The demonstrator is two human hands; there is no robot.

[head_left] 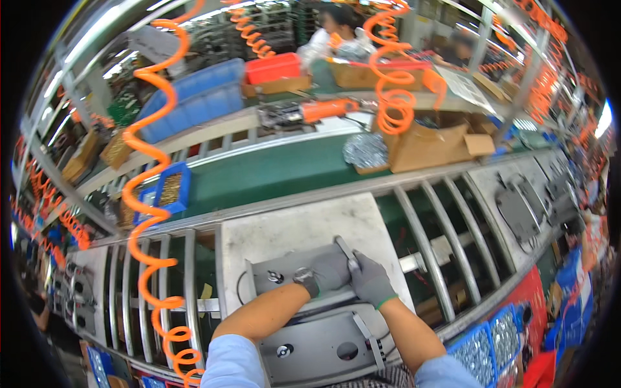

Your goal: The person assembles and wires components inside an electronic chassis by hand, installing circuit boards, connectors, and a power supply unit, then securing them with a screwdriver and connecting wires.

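Note:
Both my hands wear grey gloves and meet at the right end of a grey metal housing [291,266], which lies on a pale board [304,223]. My left hand [328,273] reaches across the housing with its fingers bent in near the raised end flange [345,247]. My right hand [372,281] is closed at that same flange, thumb and fingers together. Whatever small thing sits between the fingers is hidden. Nearer to me lies a second grey housing [310,359] with a round hole, a small round fitting and a dark terminal strip at its right end.
Metal rollers [427,249] flank the board. An orange coiled hose [152,252] hangs at left, beside a blue bin of brass-coloured parts [171,187]. Beyond are a cardboard box [430,149], a bag of silvery parts [365,152] and an orange tool [320,110]. Blue trays [475,355] stand lower right.

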